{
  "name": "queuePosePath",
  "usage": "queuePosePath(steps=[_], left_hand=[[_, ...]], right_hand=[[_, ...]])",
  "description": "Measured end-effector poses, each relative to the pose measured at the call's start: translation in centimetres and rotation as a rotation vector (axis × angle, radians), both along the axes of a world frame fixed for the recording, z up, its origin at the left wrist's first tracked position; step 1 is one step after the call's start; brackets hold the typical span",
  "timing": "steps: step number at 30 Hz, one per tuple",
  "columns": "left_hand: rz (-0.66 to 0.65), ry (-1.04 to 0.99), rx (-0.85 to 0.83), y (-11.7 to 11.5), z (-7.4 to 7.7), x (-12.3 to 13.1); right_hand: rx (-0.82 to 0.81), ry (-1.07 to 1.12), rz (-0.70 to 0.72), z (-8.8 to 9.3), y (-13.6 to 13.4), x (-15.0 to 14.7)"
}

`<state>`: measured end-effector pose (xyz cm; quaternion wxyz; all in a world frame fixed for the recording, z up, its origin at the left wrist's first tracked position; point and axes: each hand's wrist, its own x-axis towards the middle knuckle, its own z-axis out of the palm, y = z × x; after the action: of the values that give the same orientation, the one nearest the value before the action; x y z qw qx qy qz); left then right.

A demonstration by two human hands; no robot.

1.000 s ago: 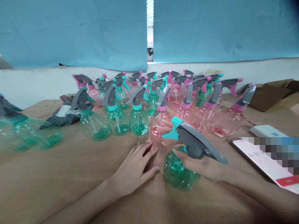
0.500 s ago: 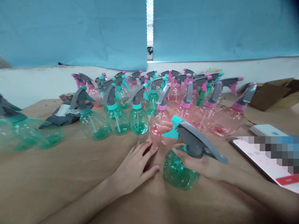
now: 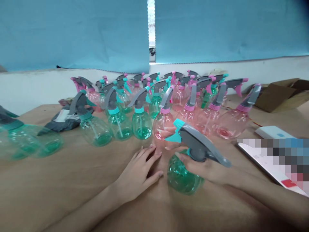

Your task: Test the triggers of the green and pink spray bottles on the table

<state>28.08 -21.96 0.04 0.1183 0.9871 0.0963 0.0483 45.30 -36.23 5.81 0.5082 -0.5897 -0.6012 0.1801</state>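
My right hand (image 3: 205,167) is around the neck of a green spray bottle (image 3: 184,178), its thumb at the collar and its other fingers stretched out behind the head. The bottle tilts slightly, its grey head and turquoise nozzle pointing left. Flat on the tabletop lies my left hand (image 3: 137,174), fingers spread and holding nothing, just left of that bottle. Beyond the hands stands a front row of green spray bottles (image 3: 142,127) and pink spray bottles (image 3: 163,120), with grey heads.
Several more spray bottles crowd behind the front row. A dark plastic bag (image 3: 64,117) lies at left on the wooden table (image 3: 60,187). To the right are an open cardboard box (image 3: 275,93), a small white box (image 3: 272,132) and a phone (image 3: 263,164). Blue curtains (image 3: 77,35) hang behind.
The whole view has shifted slightly, so the things sit a little further left. Both hands keep their poses, and the right still holds the green spray bottle.
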Motion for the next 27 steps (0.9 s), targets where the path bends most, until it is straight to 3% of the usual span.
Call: queuePosePath(steps=[13, 22, 27], left_hand=[[-0.009, -0.045, 0.012, 0.1, 0.0, 0.0], [-0.005, -0.039, 0.000, 0.1, 0.0, 0.0], [0.003, -0.032, 0.007, 0.0, 0.1, 0.0]], right_hand=[[-0.056, 0.063, 0.076, -1.0, 0.2, 0.6], [0.017, 0.005, -0.058, 0.8, -0.2, -0.1], [0.042, -0.018, -0.090, 0.0, -0.3, 0.2]])
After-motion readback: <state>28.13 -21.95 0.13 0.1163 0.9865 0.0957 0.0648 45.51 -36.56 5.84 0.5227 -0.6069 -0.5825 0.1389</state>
